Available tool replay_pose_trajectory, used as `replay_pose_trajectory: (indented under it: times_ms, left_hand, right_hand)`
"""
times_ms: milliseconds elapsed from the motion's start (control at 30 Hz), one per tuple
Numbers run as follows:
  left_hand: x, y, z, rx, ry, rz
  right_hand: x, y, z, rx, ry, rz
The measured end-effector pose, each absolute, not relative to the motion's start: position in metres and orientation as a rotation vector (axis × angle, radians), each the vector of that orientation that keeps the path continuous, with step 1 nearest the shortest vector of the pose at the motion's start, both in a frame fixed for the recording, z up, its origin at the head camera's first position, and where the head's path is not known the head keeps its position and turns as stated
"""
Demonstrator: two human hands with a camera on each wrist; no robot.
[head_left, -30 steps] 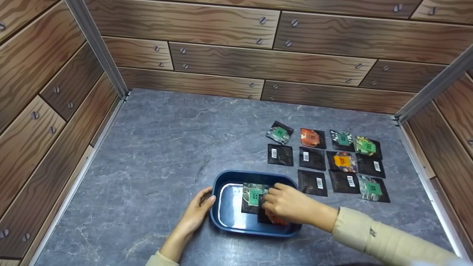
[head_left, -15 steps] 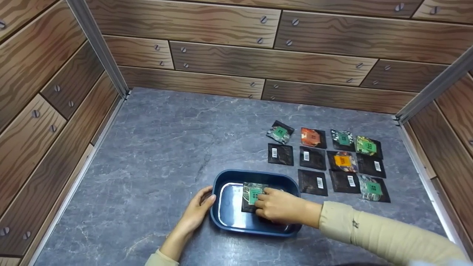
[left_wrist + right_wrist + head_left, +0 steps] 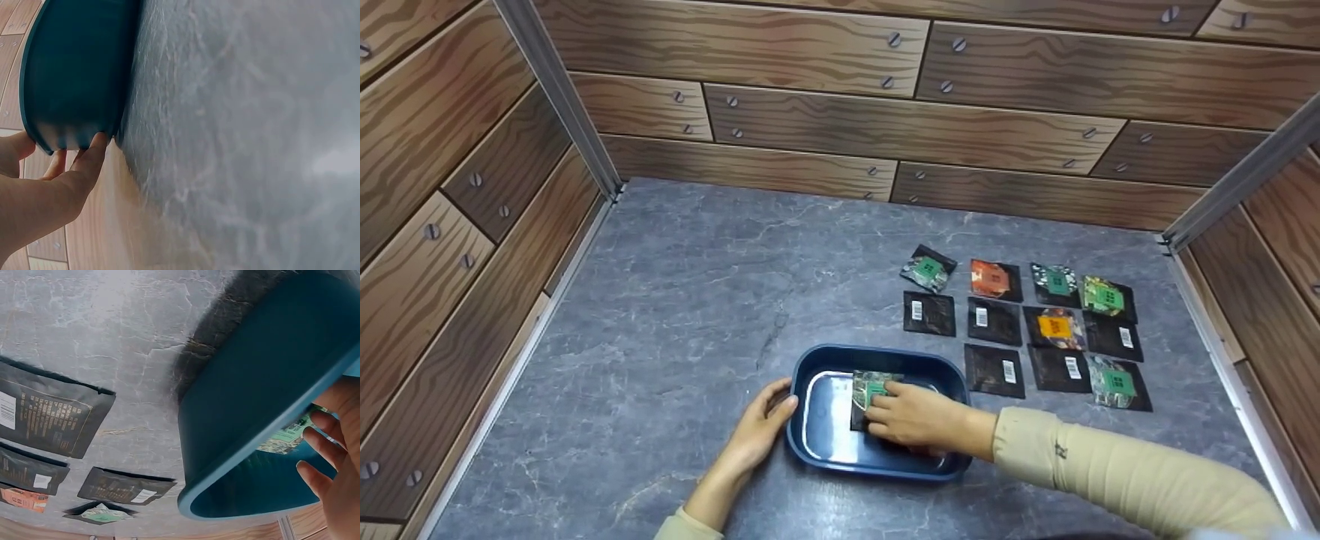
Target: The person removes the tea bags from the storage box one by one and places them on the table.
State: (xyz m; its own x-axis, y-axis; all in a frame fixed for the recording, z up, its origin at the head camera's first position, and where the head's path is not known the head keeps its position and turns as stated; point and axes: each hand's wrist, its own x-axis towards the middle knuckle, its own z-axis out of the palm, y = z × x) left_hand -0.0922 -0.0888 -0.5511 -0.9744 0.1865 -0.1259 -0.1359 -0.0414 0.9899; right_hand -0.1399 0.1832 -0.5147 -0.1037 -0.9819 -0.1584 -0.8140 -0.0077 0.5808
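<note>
A dark blue, rounded rectangular tub point(image 3: 829, 431) stands near the front of the table. My left hand point(image 3: 761, 427) rests against its left end; in the left wrist view, the fingertips point(image 3: 99, 139) touch the outer wall and the thumb lies by the rim. Inside the tub, a black sachet with a green label point(image 3: 864, 409) lies flat. My right hand point(image 3: 919, 416) reaches in over it, fingertips on its right part. In the right wrist view, those fingers point(image 3: 318, 478) look spread and loosely bent. The red-patterned sachet below that hand is almost wholly hidden.
Right of the tub and behind it, several flat sachets lie in rough rows. Some show a black back with a barcode, like one black sachet point(image 3: 994, 370); others show coloured fronts, like an orange-labelled sachet point(image 3: 1056, 327). Wood-patterned walls point(image 3: 810, 112) enclose the table.
My right hand has moved left inside the tub, off the red-patterned sachet's left side and onto the green-labelled one. My left hand, the tub and the sachets outside have stayed put.
</note>
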Motion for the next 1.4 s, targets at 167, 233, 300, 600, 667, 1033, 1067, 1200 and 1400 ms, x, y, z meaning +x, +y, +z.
replay_pose_trajectory:
  times_ms: [167,233,300,600,667,1033,1067,1200,1400]
  left_hand:
    - [-0.092,-0.09,-0.552,0.061,2.003,2.117]
    - [-0.092,-0.09,-0.553,0.061,2.002,2.117]
    - [-0.091,-0.09,-0.553,0.06,2.005,2.115]
    - [-0.091,-0.09,-0.552,0.044,2.017,2.099]
    - [-0.091,-0.09,-0.551,0.045,2.018,2.097]
    - [-0.092,-0.09,-0.551,0.049,2.012,2.098]
    - [-0.093,-0.09,-0.551,0.049,2.006,2.1]
    - [-0.093,-0.09,-0.55,0.043,1.99,2.101]
    - [-0.093,-0.09,-0.55,0.023,1.999,2.084]
  right_hand:
    - [-0.141,0.183,-0.519,1.845,-1.986,-0.768]
    - [-0.142,0.183,-0.519,1.833,-1.984,-0.752]
    - [-0.143,0.183,-0.518,1.821,-1.981,-0.739]
    - [-0.147,0.189,-0.496,1.768,-2.05,-0.699]
    - [-0.148,0.191,-0.491,1.752,-2.076,-0.658]
    - [-0.144,0.202,-0.468,1.645,-2.187,-0.424]
    - [-0.143,0.203,-0.467,1.636,-2.195,-0.399]
    - [-0.138,0.208,-0.466,1.608,-2.192,-0.258]
    - [-0.126,0.215,-0.47,1.577,-2.157,-0.034]
